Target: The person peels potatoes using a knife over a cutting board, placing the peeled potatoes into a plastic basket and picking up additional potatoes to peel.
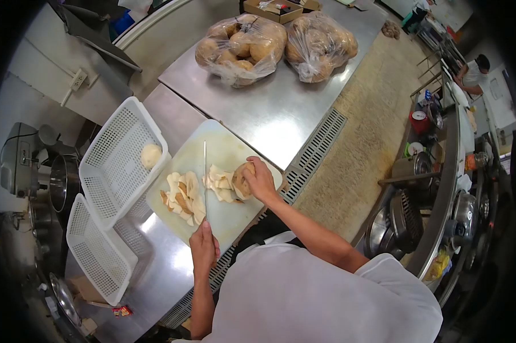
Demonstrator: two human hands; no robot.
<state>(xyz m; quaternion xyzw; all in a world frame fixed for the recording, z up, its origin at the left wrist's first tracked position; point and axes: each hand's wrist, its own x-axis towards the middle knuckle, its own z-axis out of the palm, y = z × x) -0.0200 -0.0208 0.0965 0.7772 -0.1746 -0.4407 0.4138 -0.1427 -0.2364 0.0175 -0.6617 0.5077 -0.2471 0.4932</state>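
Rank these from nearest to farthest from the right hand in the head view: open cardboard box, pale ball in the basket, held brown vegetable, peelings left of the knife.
1. Brown vegetable: held in the right hand.
2. Peelings: on the board, left of the knife.
3. Pale ball: inside the upper white basket.
4. Cardboard box: at the back, behind the bags.

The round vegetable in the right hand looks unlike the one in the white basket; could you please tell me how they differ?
The held vegetable shows brown skin, while the basket vegetable looks pale. The held vegetable is gripped by the right hand over the cutting board, whereas the basket vegetable rests untouched in the white basket. Both are roundish.
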